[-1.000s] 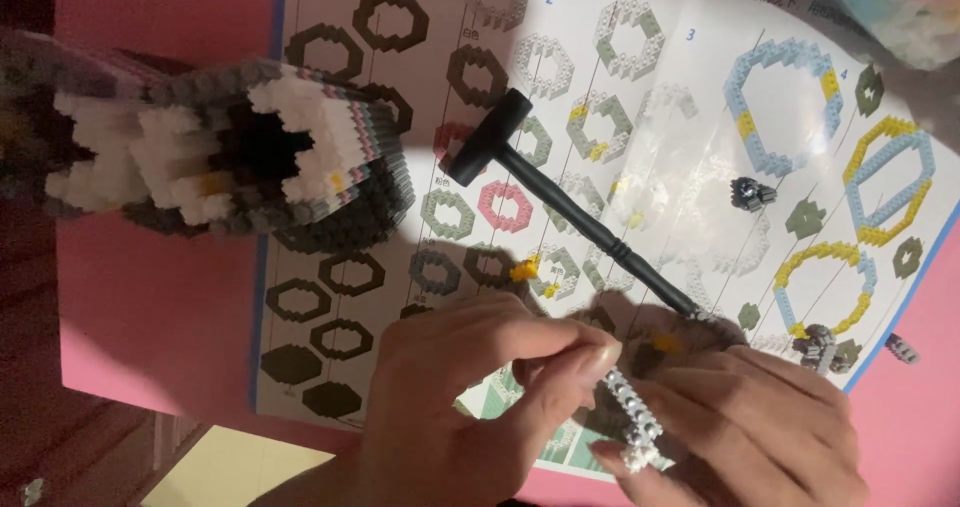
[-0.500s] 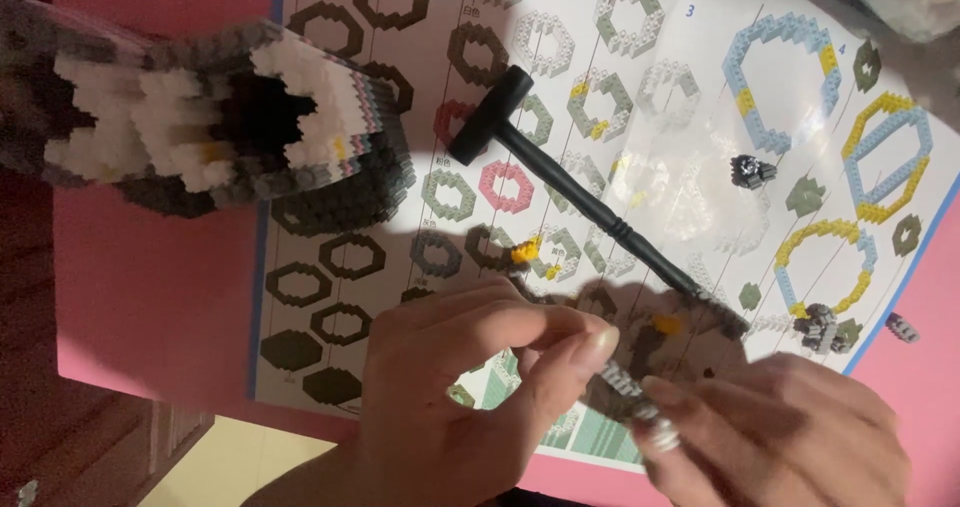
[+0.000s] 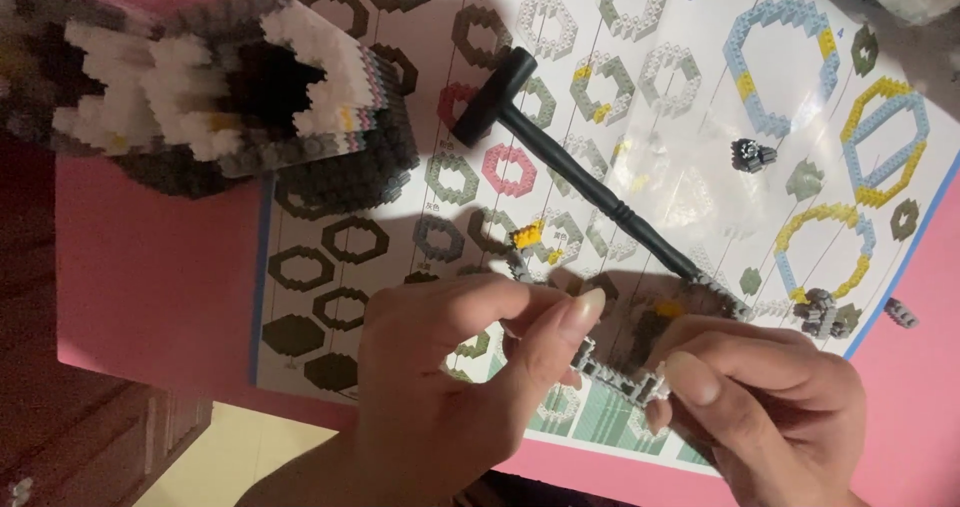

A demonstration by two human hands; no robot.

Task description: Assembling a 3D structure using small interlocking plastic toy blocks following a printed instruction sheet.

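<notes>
Both hands are low in the frame, pinching the same little piece. The left hand [image 3: 450, 387] has thumb and forefinger closed on one end of a short grey-and-white brick strip [image 3: 615, 372], and the right hand [image 3: 770, 407] has its fingertips curled tight on the other end, so the strip bridges the gap between them, just above the bottom edge of the instruction sheet [image 3: 640, 97].

That sheet is a big white printed page with a blue border, covered in rows of ring diagrams: dark grey and olive on the left, pink and pale grey in the middle, light blue and yellow on the right.

Right above the hands sits a half-built grey ring of bricks [image 3: 700, 292] with a yellow bit. A black plastic hammer tool [image 3: 560, 157] lies diagonally across the sheet, head up-left. A small dark brick clump [image 3: 752, 154] sits further right, and another grey clump [image 3: 822, 312] near the sheet's right edge.

Top left, a chunky grey-and-white brick model [image 3: 230, 97] overlaps the sheet's corner. Everything rests on a pink surface [image 3: 150, 287].
</notes>
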